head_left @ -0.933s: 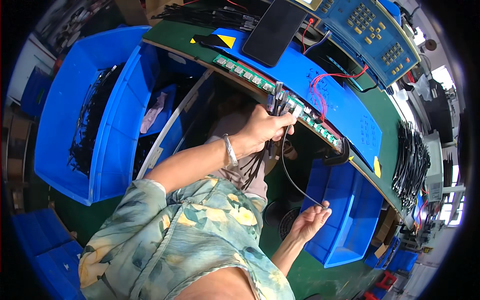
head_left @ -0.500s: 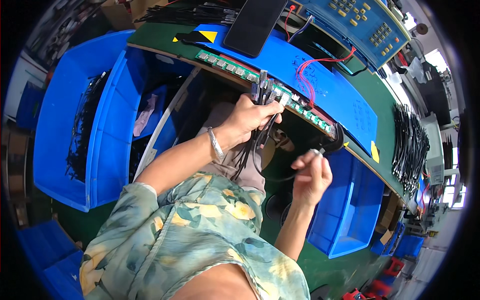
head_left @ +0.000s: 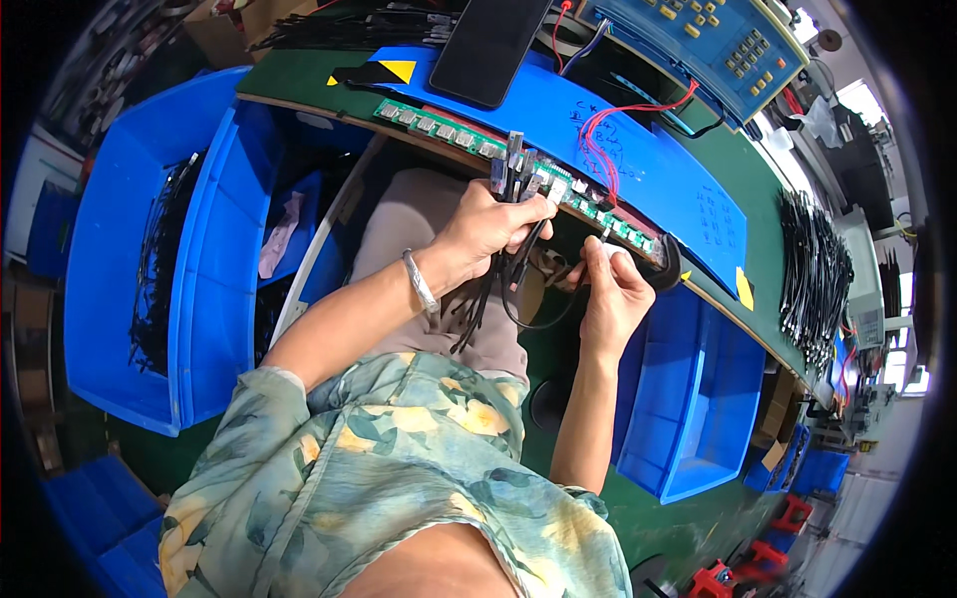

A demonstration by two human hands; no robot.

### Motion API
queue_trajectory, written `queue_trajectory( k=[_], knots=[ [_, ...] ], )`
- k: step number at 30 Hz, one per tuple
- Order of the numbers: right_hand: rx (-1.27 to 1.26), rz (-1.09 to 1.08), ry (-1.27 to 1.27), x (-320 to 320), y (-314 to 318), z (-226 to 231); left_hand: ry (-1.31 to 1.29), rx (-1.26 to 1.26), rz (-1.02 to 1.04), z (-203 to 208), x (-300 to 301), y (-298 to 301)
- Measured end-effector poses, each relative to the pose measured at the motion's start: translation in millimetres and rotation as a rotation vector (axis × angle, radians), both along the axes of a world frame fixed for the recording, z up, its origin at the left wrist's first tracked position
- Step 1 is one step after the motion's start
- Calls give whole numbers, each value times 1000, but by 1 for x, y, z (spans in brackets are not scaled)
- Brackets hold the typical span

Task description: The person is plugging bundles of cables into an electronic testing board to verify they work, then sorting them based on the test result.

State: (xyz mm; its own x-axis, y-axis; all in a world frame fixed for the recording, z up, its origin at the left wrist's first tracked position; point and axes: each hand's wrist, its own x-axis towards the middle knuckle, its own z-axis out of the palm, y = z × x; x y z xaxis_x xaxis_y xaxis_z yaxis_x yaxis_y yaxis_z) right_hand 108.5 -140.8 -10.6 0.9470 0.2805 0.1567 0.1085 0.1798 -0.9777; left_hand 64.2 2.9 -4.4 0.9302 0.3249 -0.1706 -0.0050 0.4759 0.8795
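Note:
My left hand (head_left: pixel 488 221) is closed round a bundle of black cables (head_left: pixel 486 299), their metal plugs sticking up above the fist. It sits at the front edge of the bench, against a long green circuit board (head_left: pixel 439 128) fitted with a row of metal sockets. A cable loop (head_left: pixel 538 321) runs from the bundle across to my right hand (head_left: pixel 610 289). The right fingers pinch one cable end close to the sockets at the board's right part. Whether that plug touches a socket cannot be made out.
A black phone (head_left: pixel 488 50) lies on a blue sheet (head_left: pixel 663 169) behind the board. Beyond stands a blue instrument (head_left: pixel 723 45) with buttons and red wires. Blue bins stand left (head_left: pixel 214 269) and right (head_left: pixel 688 409). More black cables (head_left: pixel 812 274) lie at the bench's right.
My right hand has moved up and forward with the cable end, from below the bench edge to the sockets. The left hand keeps its hold on the bundle, nearly in place.

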Motion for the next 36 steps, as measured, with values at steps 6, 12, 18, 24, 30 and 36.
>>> queue_trajectory(
  k=[6, 12, 18, 24, 30, 36],
  knots=[
    [-43, 80, -18, -2, 5, -4, 10, -38, -11, 0, 0, 2],
    [83, 65, 59, -2, 9, -9, -2, -57, -6, 2, 0, 2],
    [199, 71, 188, -1, 12, -10, 7, -40, -28, 0, 1, 3],
    [287, -29, 282, -1, 21, -2, 39, -62, -52, 1, 1, 5],
    [292, -20, 320, 2, 20, -3, 11, -126, -52, -3, 3, 6],
    [267, -36, 373, 2, 17, 0, 18, -123, -57, 1, 3, 4]
  ],
)
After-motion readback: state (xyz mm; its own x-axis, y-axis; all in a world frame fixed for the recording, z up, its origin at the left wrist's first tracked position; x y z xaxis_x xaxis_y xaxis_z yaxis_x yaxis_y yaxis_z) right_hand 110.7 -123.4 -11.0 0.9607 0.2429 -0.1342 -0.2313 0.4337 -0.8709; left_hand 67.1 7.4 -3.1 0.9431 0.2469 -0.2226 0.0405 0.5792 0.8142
